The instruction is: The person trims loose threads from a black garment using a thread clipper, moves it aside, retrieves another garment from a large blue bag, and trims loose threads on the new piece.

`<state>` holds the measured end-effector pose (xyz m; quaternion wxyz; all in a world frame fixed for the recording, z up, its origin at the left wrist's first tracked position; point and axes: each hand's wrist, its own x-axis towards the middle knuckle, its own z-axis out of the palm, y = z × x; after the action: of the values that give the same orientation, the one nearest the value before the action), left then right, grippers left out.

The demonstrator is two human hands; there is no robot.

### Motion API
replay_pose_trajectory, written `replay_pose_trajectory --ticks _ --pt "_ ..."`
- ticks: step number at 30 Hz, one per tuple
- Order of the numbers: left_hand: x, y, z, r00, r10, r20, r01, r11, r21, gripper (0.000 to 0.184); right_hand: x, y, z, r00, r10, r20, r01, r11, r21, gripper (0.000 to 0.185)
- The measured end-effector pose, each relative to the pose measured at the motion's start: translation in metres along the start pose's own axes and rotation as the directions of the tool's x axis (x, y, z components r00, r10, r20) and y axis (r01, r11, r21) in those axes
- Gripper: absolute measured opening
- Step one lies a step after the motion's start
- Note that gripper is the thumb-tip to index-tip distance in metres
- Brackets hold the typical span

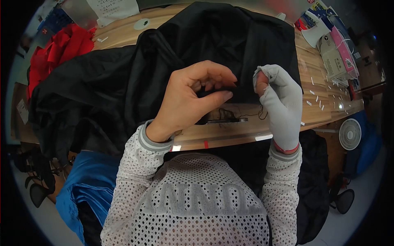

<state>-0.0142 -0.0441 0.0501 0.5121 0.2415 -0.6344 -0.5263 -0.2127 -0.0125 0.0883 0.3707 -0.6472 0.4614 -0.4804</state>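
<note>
My bare left hand (193, 92) is raised over the front of the table, its thumb and fingers curved and apart with a gap between the tips. To its right is my right hand (281, 100), in a white glove with bare fingertips showing. Its thumb and index finger are pressed together; anything between them is too small to make out. Black fabric (213, 37) lies bunched across the table behind both hands. Below and between them, a small dark metal tool (227, 120) rests on the wood among loose dark threads (225, 112).
Red fabric (61, 47) lies at the back left, near a paper sheet (113, 10). Small white slips (316, 98) are scattered on the right beside a box (332, 55). Blue fabric (88, 184) hangs below the left table edge. A white fan (350, 134) stands at right.
</note>
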Motion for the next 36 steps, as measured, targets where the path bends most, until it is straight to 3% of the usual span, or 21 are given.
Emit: replay_pose_trajectory --ticks 1,3,5,8,12,13,14,16,19,21,22,24,25,27,31,34,36 --pt "0.001 0.001 0.0 1.0 -0.012 -0.001 0.012 1.0 -0.007 0.03 -0.001 -0.004 0.0 1.0 -0.004 0.001 0.004 1.0 -0.002 0.014" --pt "0.002 -0.002 -0.003 0.999 -0.022 -0.027 0.02 0.999 -0.042 0.028 -0.001 -0.011 -0.001 0.989 0.084 -0.125 -0.05 0.966 0.254 0.019" --pt "0.005 -0.005 -0.007 0.997 -0.028 -0.067 0.023 0.997 -0.074 0.027 -0.001 0.002 -0.013 0.987 -0.094 -0.13 0.129 0.948 0.292 0.027" --pt "0.014 -0.008 -0.015 0.996 -0.041 -0.082 0.043 0.999 0.029 0.025 -0.004 -0.003 -0.008 0.953 -0.249 -0.173 0.288 0.921 0.262 0.028" --pt "0.05 -0.013 -0.014 0.998 0.019 0.056 -0.026 0.993 0.117 0.024 -0.01 -0.017 0.008 0.958 -0.148 -0.246 0.162 0.986 0.039 0.027" --pt "0.067 -0.013 -0.012 0.995 0.041 0.09 -0.056 0.983 0.177 0.024 -0.012 -0.021 0.009 0.966 -0.088 -0.242 0.091 0.996 -0.001 0.027" --pt "0.087 -0.016 -0.011 0.977 0.058 0.204 -0.13 0.923 0.361 0.026 -0.009 -0.012 0.006 0.968 -0.145 -0.206 0.137 0.989 -0.052 0.027" --pt "0.119 0.002 -0.002 0.936 -0.151 0.318 -0.047 0.841 0.538 0.032 -0.005 -0.011 0.007 0.977 -0.184 -0.108 0.171 0.978 -0.12 0.032" --pt "0.138 0.02 -0.006 0.931 -0.209 0.299 -0.043 0.751 0.659 0.031 0.006 0.005 0.001 0.944 -0.329 -0.031 0.316 0.927 -0.201 0.027" --pt "0.142 0.025 -0.002 0.933 -0.218 0.286 -0.039 0.729 0.683 0.03 0.008 0.0 0.008 0.967 -0.243 -0.081 0.208 0.93 -0.302 0.019" --pt "0.144 0.025 0.005 0.928 -0.227 0.297 -0.041 0.728 0.684 0.03 0.009 -0.016 0.013 0.963 -0.27 -0.02 0.24 0.887 -0.394 0.016" --pt "0.139 0.025 0.015 0.927 -0.236 0.291 -0.025 0.735 0.677 0.03 0.013 -0.009 0.005 0.964 -0.259 -0.056 0.249 0.959 -0.138 0.016" --pt "0.137 0.025 0.019 0.929 -0.232 0.288 -0.02 0.747 0.665 0.03 0.013 -0.002 0.004 0.948 -0.252 -0.196 0.241 0.967 -0.082 0.017" --pt "0.124 0.024 0.02 0.936 -0.233 0.265 0.022 0.789 0.613 0.029 0.013 -0.004 0.002 0.926 -0.269 -0.264 0.274 0.962 -0.019 0.02" --pt "0.095 0.02 0.011 0.957 -0.215 0.193 0.12 0.904 0.411 0.029 0.012 -0.007 0.003 0.908 -0.25 -0.338 0.201 0.964 -0.173 0.02" --pt "0.077 0.006 0.004 0.977 -0.155 0.149 0.14 0.985 0.103 0.034 0.018 -0.005 -0.003 0.93 -0.226 -0.29 0.167 0.962 -0.215 0.023" --pt "0.063 0.012 -0.002 0.975 -0.173 0.141 0.169 0.985 0.04 0.035 0.02 -0.005 -0.005 0.948 -0.227 -0.221 0.17 0.953 -0.249 0.025"
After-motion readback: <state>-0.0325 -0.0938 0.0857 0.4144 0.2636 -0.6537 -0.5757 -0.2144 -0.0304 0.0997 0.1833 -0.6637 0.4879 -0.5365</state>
